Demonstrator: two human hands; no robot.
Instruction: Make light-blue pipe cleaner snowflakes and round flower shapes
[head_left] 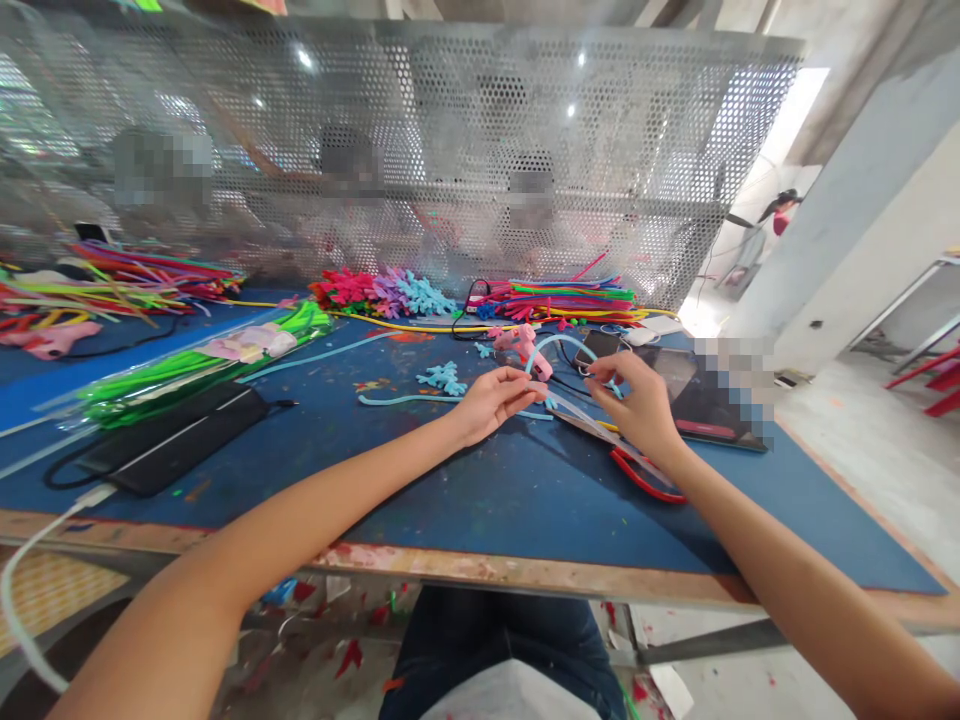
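Observation:
A light-blue pipe cleaner arches up between my two hands. My left hand pinches its near end with closed fingers. My right hand has its thumb and fingers closed on the other end. Below the right hand, scissors with red handles lie on the blue tabletop, blades pointing away to the left. A pink glue gun rests just behind my fingers. Left of my left hand are a straight light-blue pipe cleaner and a light-blue branched piece.
A bagged green pipe-cleaner bundle and a black case sit at left. Red, purple and blue branched pieces and coloured pipe cleaners line the back, before a perforated metal screen. A dark tablet lies right.

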